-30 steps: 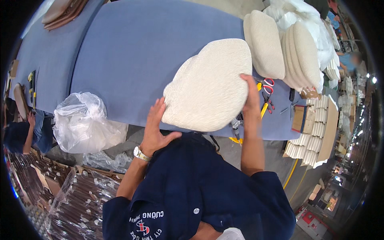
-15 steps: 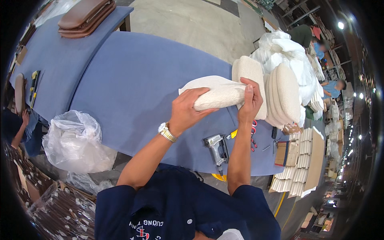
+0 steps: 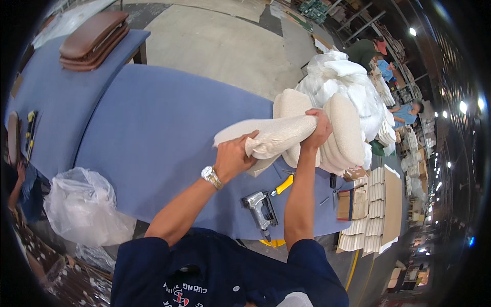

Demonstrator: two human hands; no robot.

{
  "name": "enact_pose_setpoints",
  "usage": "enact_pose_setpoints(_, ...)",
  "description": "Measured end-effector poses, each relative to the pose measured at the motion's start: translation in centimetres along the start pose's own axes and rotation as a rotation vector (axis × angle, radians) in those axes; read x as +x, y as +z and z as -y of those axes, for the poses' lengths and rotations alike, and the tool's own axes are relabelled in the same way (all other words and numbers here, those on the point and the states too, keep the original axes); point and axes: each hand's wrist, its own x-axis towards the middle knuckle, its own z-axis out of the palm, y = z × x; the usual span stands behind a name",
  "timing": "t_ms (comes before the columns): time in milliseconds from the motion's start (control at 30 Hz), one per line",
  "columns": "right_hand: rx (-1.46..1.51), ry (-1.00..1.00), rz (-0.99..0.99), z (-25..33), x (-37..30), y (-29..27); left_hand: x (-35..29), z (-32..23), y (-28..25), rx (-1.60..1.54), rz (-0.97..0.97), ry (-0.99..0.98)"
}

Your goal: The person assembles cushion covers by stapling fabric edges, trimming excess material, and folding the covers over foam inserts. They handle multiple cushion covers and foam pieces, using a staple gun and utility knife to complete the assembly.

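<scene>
Held above the blue table is a cream fabric-covered cushion pad (image 3: 284,134), tilted with its right end higher. My left hand (image 3: 236,157), with a watch on the wrist, grips its near left edge, fingers curled on the bunched fabric. At the pad's right end my right hand (image 3: 319,129) is closed round it. Just behind the pad stands another cream cushion (image 3: 290,105), partly hidden by it. A stack of similar cushions (image 3: 344,130) lies right beside my right hand. Below the pad, a staple gun (image 3: 261,210) and a yellow-handled tool (image 3: 283,185) rest on the table.
The blue table (image 3: 153,133) adjoins a second one carrying brown cushions (image 3: 94,41). A clear plastic bag (image 3: 84,204) bulges at the left edge. White plastic-wrapped bundles (image 3: 342,77) are beyond the stack. Pale strips on cardboard (image 3: 386,210) lie at right. Another person's hand (image 3: 20,171) is far left.
The pad has tilted, its left end dropping, and more of its fabric shows bunched at my left hand. That hand has shifted lower along its edge. The whole view has moved slightly.
</scene>
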Motion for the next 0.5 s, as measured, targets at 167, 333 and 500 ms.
enact_pose_setpoints(167,0.034,0.108,0.145,0.9,2.4,3.7,-0.6,-7.3,-5.5,0.222,-0.086,0.049)
enact_pose_setpoints(333,0.012,0.47,0.387,-6.2,-5.6,8.5,-0.4,-2.1,-4.5,0.225,-0.001,-0.352)
enact_pose_setpoints(500,-0.069,0.372,0.727,-11.0,-11.2,8.5,-1.9,6.0,0.1,0.203,0.068,-0.554)
